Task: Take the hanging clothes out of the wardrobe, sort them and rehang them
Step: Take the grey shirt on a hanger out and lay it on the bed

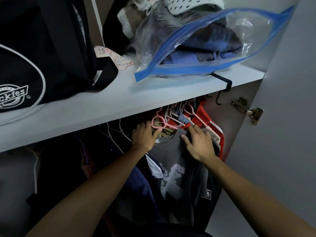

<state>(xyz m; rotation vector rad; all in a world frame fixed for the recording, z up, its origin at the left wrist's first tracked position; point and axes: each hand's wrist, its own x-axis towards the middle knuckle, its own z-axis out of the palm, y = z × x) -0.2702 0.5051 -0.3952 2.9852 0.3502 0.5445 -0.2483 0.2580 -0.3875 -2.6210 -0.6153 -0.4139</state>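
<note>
Reaching into the wardrobe, both hands at the bunched hangers under the shelf [119,106].

From the head view: the left hand [143,136] curls its fingers around the pink hangers [160,123], gripping the front of the bunch; the right hand [199,142] lies with fingers fairly straight against the shoulder of the grey printed T-shirt [172,161], its fingertips near the red garment [205,120] behind, and I cannot see it clasp anything. The hanging clothes are packed together at the right end of the rail, just below the shelf, which carries a black bag [34,53] and a blue-zip plastic bag [196,47]. A few bare wire hangers [118,132] hang to the left. By my reading the task is near its start: the garments are on the rail, and sorting and rehanging remain.
</note>
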